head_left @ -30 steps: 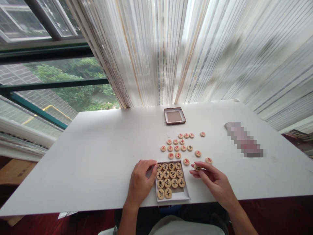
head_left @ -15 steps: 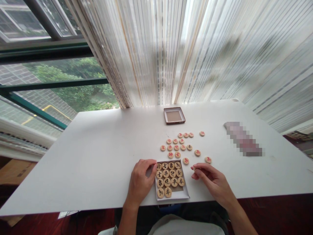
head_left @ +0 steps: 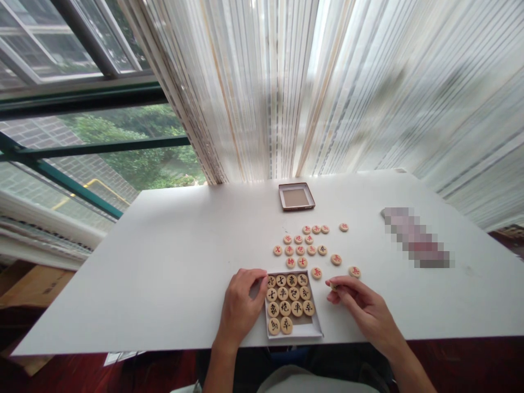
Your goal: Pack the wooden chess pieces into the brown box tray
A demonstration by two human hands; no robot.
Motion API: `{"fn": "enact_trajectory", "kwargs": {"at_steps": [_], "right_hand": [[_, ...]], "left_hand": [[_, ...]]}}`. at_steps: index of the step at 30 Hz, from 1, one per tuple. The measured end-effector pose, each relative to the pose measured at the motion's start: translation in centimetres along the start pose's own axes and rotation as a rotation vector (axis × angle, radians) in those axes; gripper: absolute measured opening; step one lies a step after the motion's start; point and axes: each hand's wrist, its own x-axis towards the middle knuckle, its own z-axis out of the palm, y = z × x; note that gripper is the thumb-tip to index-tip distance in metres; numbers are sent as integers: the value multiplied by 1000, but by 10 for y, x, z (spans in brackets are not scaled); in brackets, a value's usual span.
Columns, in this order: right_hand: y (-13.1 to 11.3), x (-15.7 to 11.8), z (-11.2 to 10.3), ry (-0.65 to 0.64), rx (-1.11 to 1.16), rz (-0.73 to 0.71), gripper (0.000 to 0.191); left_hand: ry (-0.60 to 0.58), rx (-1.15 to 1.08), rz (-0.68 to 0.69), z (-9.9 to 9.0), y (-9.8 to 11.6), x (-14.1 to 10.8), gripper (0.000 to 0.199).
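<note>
An open box tray [head_left: 315, 329] at the table's near edge holds rows of wooden discs with black characters; its lower right part shows bare bottom. My left hand [head_left: 242, 299] grips the tray's upper left corner between thumb and fingers. To the right of the tray, my right hand [head_left: 355, 299] pinches a wooden disc [head_left: 333, 286] just above the table. Beyond the tray lie several loose discs with red characters, such as one [head_left: 316, 273] by its upper right corner, and one disc with a black character [head_left: 322, 250].
A shallow box lid [head_left: 297, 207] lies open side up farther back on the white table [head_left: 172, 262]. On the right is a blurred-out long object [head_left: 417, 237]. A striped curtain [head_left: 262, 98] hangs behind the table, with a window at the left.
The whole view has shifted slightly, moving things right and down. More of the disc in my right hand now shows. My left hand keeps its hold on the tray corner.
</note>
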Motion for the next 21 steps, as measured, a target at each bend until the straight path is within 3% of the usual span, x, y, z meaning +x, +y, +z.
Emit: {"fn": "enact_trajectory", "kwargs": {"at_steps": [10, 21], "right_hand": [[2, 2, 3, 3, 72, 13, 25], [1, -4, 0, 0, -8, 4, 23]], "left_hand": [[4, 6, 11, 0, 0, 0, 13], [3, -2, 8, 0, 1, 0, 13]]}}
